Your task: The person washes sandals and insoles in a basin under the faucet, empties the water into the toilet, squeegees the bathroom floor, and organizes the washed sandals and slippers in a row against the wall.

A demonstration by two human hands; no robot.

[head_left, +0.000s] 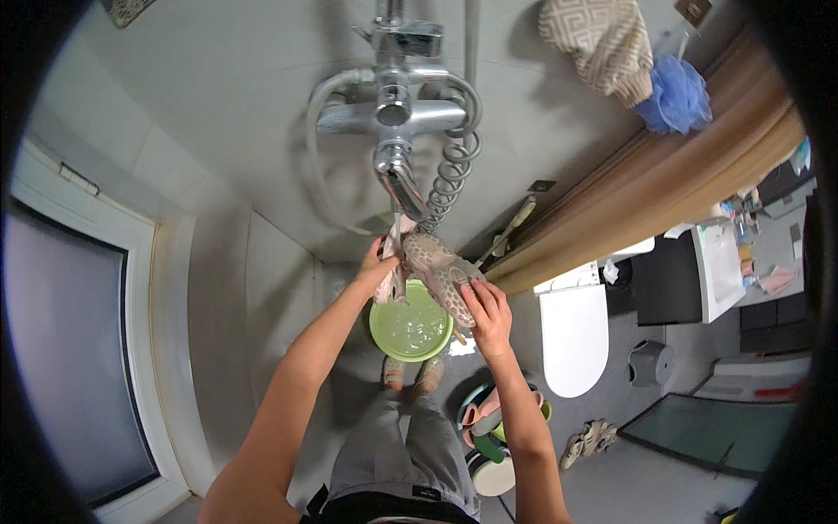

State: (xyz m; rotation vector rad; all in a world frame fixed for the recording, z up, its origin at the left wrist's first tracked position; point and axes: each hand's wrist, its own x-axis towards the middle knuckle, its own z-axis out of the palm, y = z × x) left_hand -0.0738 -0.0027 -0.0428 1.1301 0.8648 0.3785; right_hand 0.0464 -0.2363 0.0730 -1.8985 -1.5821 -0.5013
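Below the chrome faucet, my left hand is closed round a crumpled pale pink cloth. My right hand grips one end of a grey-beige slipper with a honeycomb-like pattern. The slipper's other end lies close to the spout, next to the cloth; whether they touch I cannot tell. Beneath both hands stands a light green basin with water and bubbles in it.
A coiled shower hose hangs beside the faucet. To the right are a tan curtain, a white toilet and a grey stool. Stacked basins stand on the floor near my right forearm, with shoes further right.
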